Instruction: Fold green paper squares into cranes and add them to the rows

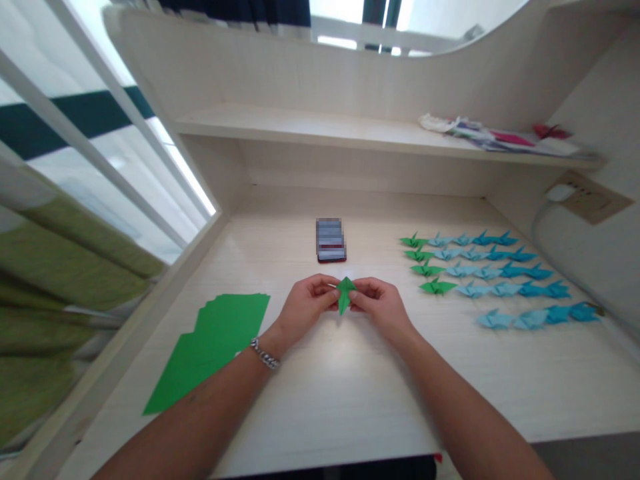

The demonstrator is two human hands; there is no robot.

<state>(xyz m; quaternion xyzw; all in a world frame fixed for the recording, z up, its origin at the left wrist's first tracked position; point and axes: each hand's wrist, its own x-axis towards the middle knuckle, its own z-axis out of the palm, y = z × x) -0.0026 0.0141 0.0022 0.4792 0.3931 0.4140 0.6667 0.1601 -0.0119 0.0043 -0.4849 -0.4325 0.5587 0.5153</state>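
A small piece of folded green paper [345,294], long and pointed at its lower end, is held over the middle of the desk. My left hand [314,299] pinches its left side between thumb and fingers. On the opposite side, my right hand [379,301] grips it the same way. Finished paper cranes stand in rows to the right: green cranes [437,287] at the left ends, then light blue cranes [495,319] and darker blue cranes [557,313]. Flat green paper sheets [210,340] lie overlapped on the left, partly under my left forearm.
A phone [331,240] with a blurred screen lies beyond my hands. Papers and crumpled items [495,135] rest on the shelf [310,127] above. A plug with a cable [560,193] sits in the right wall socket. White rails and a green curtain [45,287] border the left.
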